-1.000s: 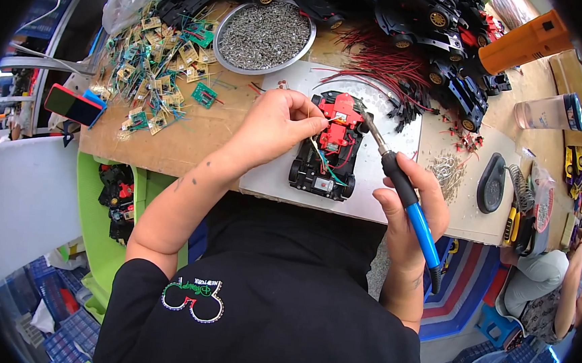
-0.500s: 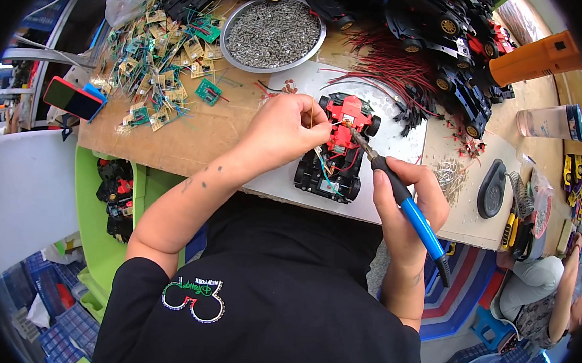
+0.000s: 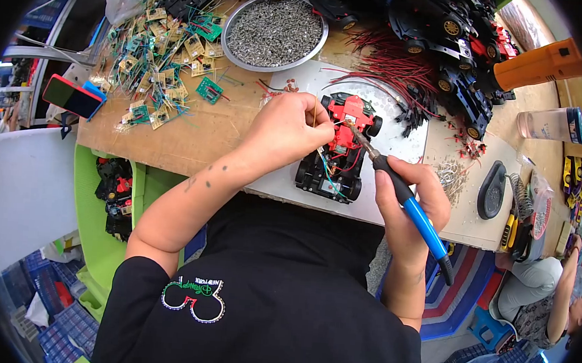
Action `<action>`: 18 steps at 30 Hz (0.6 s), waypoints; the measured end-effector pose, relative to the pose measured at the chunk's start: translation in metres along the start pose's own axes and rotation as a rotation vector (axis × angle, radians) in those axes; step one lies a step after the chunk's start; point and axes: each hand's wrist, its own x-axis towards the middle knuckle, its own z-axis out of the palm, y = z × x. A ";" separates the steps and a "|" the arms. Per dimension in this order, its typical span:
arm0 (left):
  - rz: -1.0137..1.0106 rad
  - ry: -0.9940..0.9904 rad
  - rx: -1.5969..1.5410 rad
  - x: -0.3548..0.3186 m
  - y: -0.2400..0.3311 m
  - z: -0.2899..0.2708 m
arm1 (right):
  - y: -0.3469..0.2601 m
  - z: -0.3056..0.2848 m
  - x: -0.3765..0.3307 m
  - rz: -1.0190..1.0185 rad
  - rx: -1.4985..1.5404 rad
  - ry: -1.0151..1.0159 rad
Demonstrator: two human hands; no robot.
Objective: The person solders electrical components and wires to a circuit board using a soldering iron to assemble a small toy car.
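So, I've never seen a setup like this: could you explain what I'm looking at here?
There's no machine: these are a person's two bare hands, seen from a wide fisheye camera worn on the head, looking down; that's why edges bend. Picture left is the person's left.

The right hand holds a soldering iron, its tip at the red part of a toy car chassis. The left hand seems to pinch a thin wire there.

Around them on the table are circuit boards, a bowl of small metal pieces, red wires and black car bodies.
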 end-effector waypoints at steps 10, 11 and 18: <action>0.010 0.002 -0.007 0.000 0.000 0.001 | 0.002 -0.009 -0.010 0.127 0.039 0.054; 0.011 0.003 -0.006 0.000 0.000 0.001 | 0.003 -0.011 -0.011 0.127 0.040 0.055; 0.017 -0.007 0.033 -0.001 0.001 -0.001 | 0.007 -0.018 -0.016 0.079 0.020 0.019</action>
